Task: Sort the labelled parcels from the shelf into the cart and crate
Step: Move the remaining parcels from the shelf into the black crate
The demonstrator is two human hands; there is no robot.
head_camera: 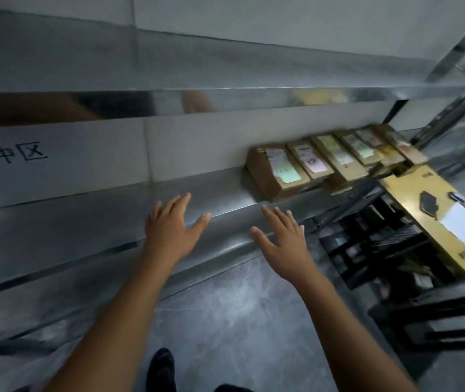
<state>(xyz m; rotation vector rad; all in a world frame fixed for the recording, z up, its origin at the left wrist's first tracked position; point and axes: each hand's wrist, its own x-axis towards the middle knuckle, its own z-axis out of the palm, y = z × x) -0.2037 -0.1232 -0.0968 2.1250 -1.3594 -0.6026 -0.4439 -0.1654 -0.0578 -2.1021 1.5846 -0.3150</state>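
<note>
A row of brown cardboard parcels (335, 162) with coloured labels stands on the steel shelf (84, 222). Left hand (170, 224) and right hand (282, 239) hover spread, holding nothing, over its bare front edge.

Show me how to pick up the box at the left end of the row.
Take the leftmost parcel by its near short end, coming from the front-left. Its left side is bare, while its right side sits against the next parcel, so fingers probably cannot slip in there. The open right hand is closest.
</note>
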